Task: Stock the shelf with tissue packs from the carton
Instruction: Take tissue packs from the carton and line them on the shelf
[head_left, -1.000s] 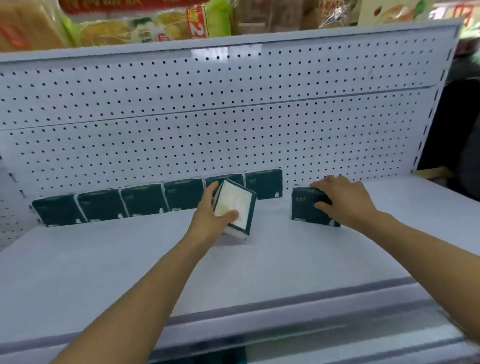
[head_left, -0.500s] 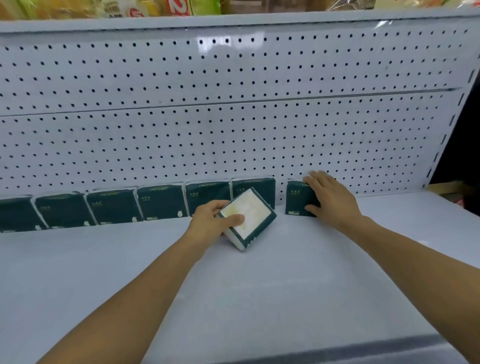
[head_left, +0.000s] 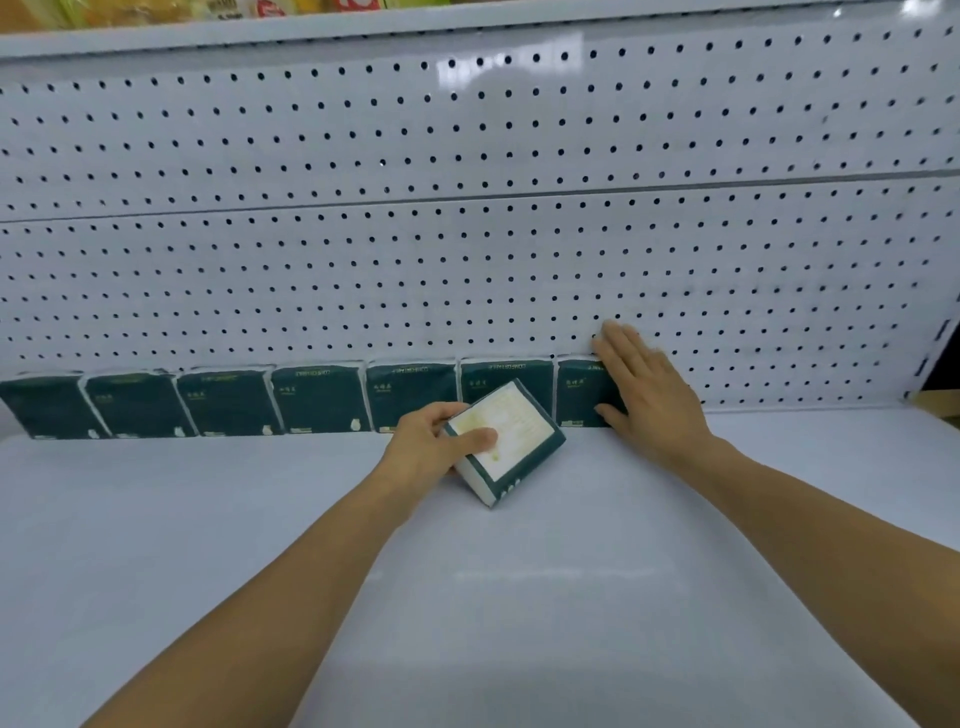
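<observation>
Several dark green tissue packs (head_left: 317, 397) stand upright in a row along the back of the white shelf (head_left: 571, 597), against the pegboard. My right hand (head_left: 647, 395) lies flat with straight fingers against the right end of the rightmost pack (head_left: 579, 392), pressing it into the row. My left hand (head_left: 434, 447) grips another tissue pack (head_left: 506, 441), tilted, its pale printed face up, just in front of the row with one corner down on the shelf. The carton is out of view.
A white perforated back panel (head_left: 467, 234) rises behind the row. An upper shelf edge (head_left: 363, 26) with packaged goods runs along the top. Bare shelf continues to the right of my right hand, up to the upright (head_left: 935, 353).
My right hand slid its pack back and left until it joined the row against the pegboard. My left hand tipped its pack flatter and lower. The view moved closer to the shelf.
</observation>
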